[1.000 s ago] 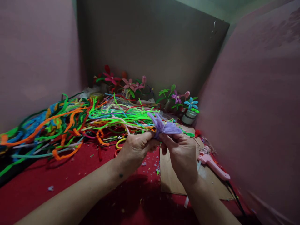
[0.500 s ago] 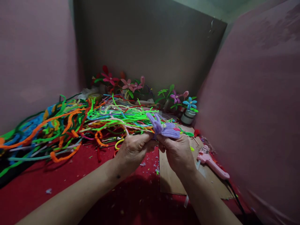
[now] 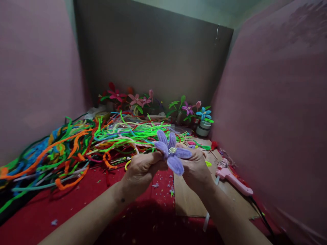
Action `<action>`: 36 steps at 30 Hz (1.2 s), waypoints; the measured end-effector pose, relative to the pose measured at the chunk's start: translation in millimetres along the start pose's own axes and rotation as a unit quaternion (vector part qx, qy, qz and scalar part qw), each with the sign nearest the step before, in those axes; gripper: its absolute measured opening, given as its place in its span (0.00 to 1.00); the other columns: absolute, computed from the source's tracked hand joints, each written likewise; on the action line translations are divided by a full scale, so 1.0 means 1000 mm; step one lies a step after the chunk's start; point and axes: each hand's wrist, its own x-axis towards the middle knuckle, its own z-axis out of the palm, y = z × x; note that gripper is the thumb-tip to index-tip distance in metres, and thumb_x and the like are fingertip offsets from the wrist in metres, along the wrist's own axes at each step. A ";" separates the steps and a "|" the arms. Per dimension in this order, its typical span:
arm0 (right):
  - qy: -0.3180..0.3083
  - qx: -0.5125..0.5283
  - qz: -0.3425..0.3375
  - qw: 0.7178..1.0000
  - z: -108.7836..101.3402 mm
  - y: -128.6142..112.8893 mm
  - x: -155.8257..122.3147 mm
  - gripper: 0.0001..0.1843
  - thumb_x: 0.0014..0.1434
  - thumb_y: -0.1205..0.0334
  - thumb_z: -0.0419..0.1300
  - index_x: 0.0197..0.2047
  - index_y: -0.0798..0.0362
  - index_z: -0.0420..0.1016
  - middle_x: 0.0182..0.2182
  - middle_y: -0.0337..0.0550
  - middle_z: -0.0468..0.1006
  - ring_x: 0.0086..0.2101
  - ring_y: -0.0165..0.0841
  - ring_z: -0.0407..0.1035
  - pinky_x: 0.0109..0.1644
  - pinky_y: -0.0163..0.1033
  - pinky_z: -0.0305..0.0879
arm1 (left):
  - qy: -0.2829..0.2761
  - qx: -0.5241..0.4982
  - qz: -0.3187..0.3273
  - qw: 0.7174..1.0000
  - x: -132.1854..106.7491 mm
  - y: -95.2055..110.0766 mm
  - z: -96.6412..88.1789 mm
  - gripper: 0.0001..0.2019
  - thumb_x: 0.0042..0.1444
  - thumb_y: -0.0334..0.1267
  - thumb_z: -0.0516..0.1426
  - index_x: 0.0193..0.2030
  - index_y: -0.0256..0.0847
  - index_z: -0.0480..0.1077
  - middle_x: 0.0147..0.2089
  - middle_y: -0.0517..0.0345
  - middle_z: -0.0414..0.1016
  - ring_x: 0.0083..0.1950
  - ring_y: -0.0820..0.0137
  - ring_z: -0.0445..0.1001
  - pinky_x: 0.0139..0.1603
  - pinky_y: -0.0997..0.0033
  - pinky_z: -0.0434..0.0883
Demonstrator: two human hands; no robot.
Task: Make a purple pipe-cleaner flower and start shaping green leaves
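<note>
A purple pipe-cleaner flower [image 3: 171, 151] with long fuzzy petals and a pale cluster at its centre faces me, held up between both hands. My left hand [image 3: 145, 168] is closed, thumb and fingers pinching behind the flower's left side. On the other side my right hand [image 3: 196, 170] is closed too, its fingertips behind the right and lower petals. The petals hide the exact spot where the fingers grip, and any stem is out of sight.
Loose coloured pipe cleaners [image 3: 76, 143] heap on the red cloth [image 3: 89, 200] at left. A pink glue gun [image 3: 235, 180] lies on a brown board [image 3: 189, 202] at right. Finished flowers stand at the back, one blue flower [image 3: 203, 114] in a small jar [image 3: 203, 129]. Pink walls flank both sides.
The purple flower has turned from side-on to face me, its petals now spread and its centre showing. Both hands stay closed at it, and the view has tilted slightly.
</note>
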 end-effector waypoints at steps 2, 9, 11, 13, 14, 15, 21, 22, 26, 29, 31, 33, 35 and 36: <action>0.008 -0.025 -0.034 0.999 0.002 0.001 -0.003 0.10 0.50 0.63 0.63 0.20 0.54 0.69 0.23 0.35 0.64 0.26 0.27 0.58 0.30 0.34 0.58 | 0.009 -0.002 -0.012 1.000 0.000 0.000 0.001 0.10 0.53 0.33 0.54 0.22 0.37 0.70 0.22 0.61 0.73 0.23 0.76 0.70 0.25 0.80 0.69; 0.047 -0.167 -0.167 0.970 0.006 0.010 -0.011 0.08 0.55 0.66 0.56 0.27 0.51 0.75 0.28 0.41 0.71 0.31 0.32 0.65 0.37 0.39 0.63 | 0.045 -0.091 -0.039 0.994 -0.002 -0.003 0.009 0.07 0.52 0.33 0.56 0.26 0.40 0.74 0.22 0.63 0.75 0.23 0.74 0.71 0.26 0.76 0.71; 0.057 -0.178 -0.178 0.966 0.005 0.011 -0.011 0.08 0.55 0.67 0.55 0.29 0.51 0.76 0.28 0.42 0.72 0.31 0.32 0.65 0.37 0.39 0.64 | 0.020 -0.064 -0.038 0.997 0.001 -0.002 0.008 0.07 0.53 0.33 0.56 0.27 0.40 0.74 0.22 0.62 0.74 0.23 0.75 0.71 0.26 0.77 0.71; 0.068 -0.151 -0.181 0.969 0.004 0.011 -0.010 0.09 0.55 0.69 0.55 0.30 0.51 0.76 0.27 0.41 0.72 0.30 0.32 0.65 0.37 0.39 0.64 | -0.020 -0.038 -0.046 0.998 0.004 0.001 0.002 0.04 0.52 0.33 0.57 0.32 0.40 0.74 0.26 0.61 0.75 0.27 0.75 0.72 0.30 0.76 0.72; 0.076 -0.133 -0.179 0.972 0.004 0.011 -0.009 0.10 0.54 0.70 0.55 0.30 0.50 0.77 0.27 0.41 0.72 0.30 0.32 0.65 0.37 0.39 0.64 | -0.023 -0.027 -0.055 0.998 0.005 0.003 -0.002 0.06 0.51 0.34 0.59 0.37 0.41 0.73 0.30 0.60 0.75 0.29 0.75 0.72 0.32 0.76 0.72; 0.086 -0.117 -0.177 0.974 0.003 0.010 -0.008 0.11 0.54 0.72 0.54 0.29 0.50 0.77 0.27 0.40 0.72 0.30 0.31 0.65 0.36 0.39 0.63 | -0.006 -0.018 -0.058 0.998 0.007 0.005 -0.007 0.11 0.50 0.34 0.60 0.43 0.41 0.71 0.33 0.59 0.74 0.31 0.74 0.72 0.34 0.75 0.72; 0.084 -0.086 -0.145 0.982 0.004 0.010 -0.008 0.10 0.54 0.70 0.55 0.29 0.51 0.77 0.31 0.42 0.73 0.34 0.33 0.66 0.41 0.41 0.64 | 0.128 0.172 0.154 0.965 0.013 0.027 -0.022 0.21 0.48 0.30 0.62 0.49 0.45 0.67 0.41 0.58 0.67 0.39 0.73 0.69 0.38 0.73 0.71; 0.078 -0.087 -0.137 0.984 0.005 0.011 -0.009 0.09 0.55 0.68 0.55 0.30 0.51 0.77 0.31 0.42 0.73 0.34 0.33 0.67 0.42 0.42 0.64 | 0.113 0.205 0.174 0.956 0.012 0.030 -0.021 0.17 0.49 0.28 0.61 0.45 0.44 0.69 0.39 0.58 0.67 0.39 0.73 0.69 0.37 0.74 0.70; 0.086 -0.101 -0.128 0.983 0.006 0.015 -0.014 0.07 0.56 0.65 0.56 0.31 0.51 0.76 0.27 0.41 0.73 0.30 0.32 0.66 0.40 0.42 0.66 | 0.082 0.282 0.235 0.926 0.006 0.036 -0.017 0.11 0.51 0.25 0.58 0.40 0.42 0.70 0.34 0.60 0.68 0.37 0.74 0.70 0.36 0.74 0.69; 0.109 -0.113 -0.134 0.979 0.006 0.015 -0.014 0.07 0.55 0.67 0.57 0.31 0.51 0.76 0.27 0.40 0.74 0.29 0.32 0.66 0.39 0.40 0.66 | 0.075 0.315 0.271 0.906 0.000 0.032 -0.015 0.12 0.51 0.24 0.58 0.42 0.39 0.68 0.35 0.57 0.69 0.36 0.72 0.70 0.38 0.71 0.70; 0.123 -0.114 -0.129 0.977 0.006 0.014 -0.014 0.07 0.55 0.67 0.57 0.31 0.51 0.76 0.26 0.40 0.73 0.29 0.32 0.67 0.38 0.39 0.66 | 0.073 0.316 0.270 0.907 0.000 0.030 -0.014 0.13 0.50 0.24 0.58 0.43 0.38 0.67 0.35 0.56 0.69 0.37 0.71 0.70 0.38 0.70 0.71; 0.131 -0.121 -0.130 0.975 0.006 0.013 -0.013 0.06 0.55 0.67 0.57 0.30 0.51 0.76 0.27 0.40 0.73 0.29 0.31 0.67 0.37 0.38 0.66 | 0.073 0.323 0.252 0.909 0.001 0.030 -0.013 0.14 0.50 0.25 0.58 0.44 0.38 0.66 0.38 0.53 0.69 0.40 0.69 0.70 0.41 0.66 0.71; 0.133 -0.141 -0.141 0.971 0.007 0.012 -0.014 0.06 0.55 0.66 0.57 0.30 0.52 0.75 0.27 0.40 0.73 0.30 0.31 0.67 0.37 0.38 0.65 | 0.073 0.344 0.240 0.905 0.003 0.034 -0.012 0.16 0.50 0.28 0.59 0.46 0.37 0.66 0.41 0.50 0.69 0.43 0.65 0.69 0.44 0.62 0.71; 0.131 -0.153 -0.148 0.968 0.007 0.011 -0.015 0.06 0.56 0.66 0.57 0.30 0.52 0.75 0.27 0.40 0.73 0.30 0.32 0.67 0.37 0.38 0.65 | 0.077 0.355 0.239 0.901 0.003 0.037 -0.011 0.17 0.49 0.28 0.60 0.47 0.37 0.66 0.42 0.49 0.69 0.45 0.64 0.69 0.45 0.61 0.70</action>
